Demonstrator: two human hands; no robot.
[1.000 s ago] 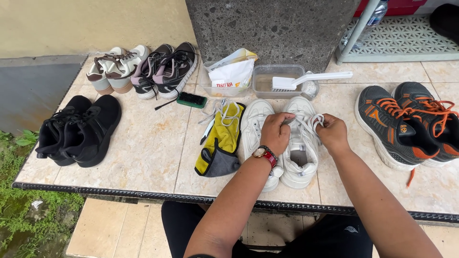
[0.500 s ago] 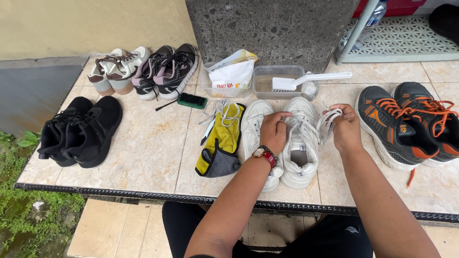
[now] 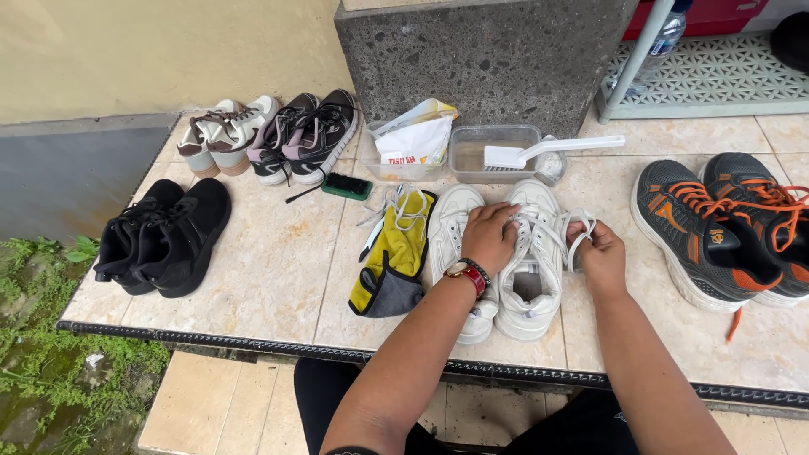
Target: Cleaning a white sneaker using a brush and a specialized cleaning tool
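Two white sneakers stand side by side on the tiled ledge (image 3: 270,278). My left hand (image 3: 489,238), with a red watch at the wrist, presses down on the tongue and laces of the right white sneaker (image 3: 531,270). My right hand (image 3: 600,251) pinches a loop of that shoe's white lace (image 3: 578,227) just off its right side. The left white sneaker (image 3: 451,227) lies partly under my left forearm.
A yellow and grey cloth (image 3: 394,253) lies left of the white pair. Behind are a clear tub with a white brush (image 3: 548,148), a tub with a paper packet (image 3: 413,143) and a small green brush (image 3: 347,185). Black sneakers (image 3: 164,236), two more pairs (image 3: 270,135) and orange-laced sneakers (image 3: 725,227) stand around.
My right hand pulled the lace out to the right, then drew back closer to the shoe. My left hand stayed pressed on the shoe. The camera view shifted slightly.
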